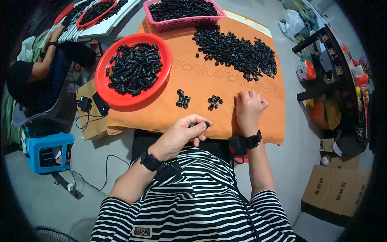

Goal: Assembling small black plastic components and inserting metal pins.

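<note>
My left hand (186, 132) is closed in a pinch over the table's near edge, with a small black plastic part (207, 124) showing between thumb and fingers. To the right, my right hand (248, 108) rests low over the orange cloth (149, 117), its fingers curled in; whether they hold anything is hidden. Between the hands and the far heap lie two little groups of black pieces: larger ones (183, 99) on the left and smaller ones (215, 102) near the middle. A big heap of loose black pieces (238, 52) spreads across the far right.
A red round tray (100, 76) full of black parts sits at the table's left. Behind it stands a pink basket (187, 26) of black pieces. A co-worker (38, 72) sits at the far left table. A blue stool (46, 141) and cardboard boxes (334, 189) stand on the floor.
</note>
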Demonstrator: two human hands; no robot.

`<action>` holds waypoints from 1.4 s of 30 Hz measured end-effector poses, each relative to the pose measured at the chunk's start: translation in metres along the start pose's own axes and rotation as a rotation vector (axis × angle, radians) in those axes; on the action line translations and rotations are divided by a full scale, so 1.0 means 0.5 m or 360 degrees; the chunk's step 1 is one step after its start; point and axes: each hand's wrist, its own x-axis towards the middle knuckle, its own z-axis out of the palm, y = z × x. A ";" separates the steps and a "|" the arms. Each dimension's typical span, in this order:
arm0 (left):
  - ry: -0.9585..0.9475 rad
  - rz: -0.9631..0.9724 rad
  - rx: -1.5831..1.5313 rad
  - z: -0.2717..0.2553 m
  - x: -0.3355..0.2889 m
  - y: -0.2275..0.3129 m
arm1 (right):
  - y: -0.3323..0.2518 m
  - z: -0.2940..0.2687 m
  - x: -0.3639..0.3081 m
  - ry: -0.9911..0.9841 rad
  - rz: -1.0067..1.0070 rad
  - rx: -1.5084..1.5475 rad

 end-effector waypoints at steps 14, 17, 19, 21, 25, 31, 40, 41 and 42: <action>0.0003 0.0064 -0.0272 0.011 -0.015 0.014 | -0.143 -0.167 -0.012 -0.0334 0.0088 0.1323; 0.0051 0.0121 -0.0178 0.008 -0.017 0.008 | -0.154 -0.175 -0.015 -0.0321 -0.0071 0.1268; 0.0060 0.0138 -0.0152 0.007 -0.016 0.005 | -0.155 -0.177 -0.015 -0.0331 -0.0106 0.1246; 0.0066 0.0154 -0.0127 0.010 -0.015 0.005 | -0.156 -0.177 -0.015 -0.0342 -0.0140 0.1222; 0.0064 0.0158 -0.0202 0.011 -0.017 0.011 | -0.155 -0.178 -0.015 -0.0255 -0.0100 0.1215; -0.0036 -0.0038 -0.0422 -0.002 -0.021 0.019 | -0.150 -0.183 -0.015 -0.0288 -0.0032 0.1141; -0.0102 0.0134 -0.0453 -0.016 -0.008 -0.005 | -0.161 -0.188 -0.012 -0.0272 -0.0192 0.1134; -0.0083 0.0129 -0.0452 -0.014 -0.009 -0.004 | -0.162 -0.188 -0.013 -0.0257 -0.0185 0.1152; -0.0082 0.0128 -0.0452 -0.011 -0.010 -0.001 | -0.162 -0.187 -0.013 -0.0257 -0.0184 0.1153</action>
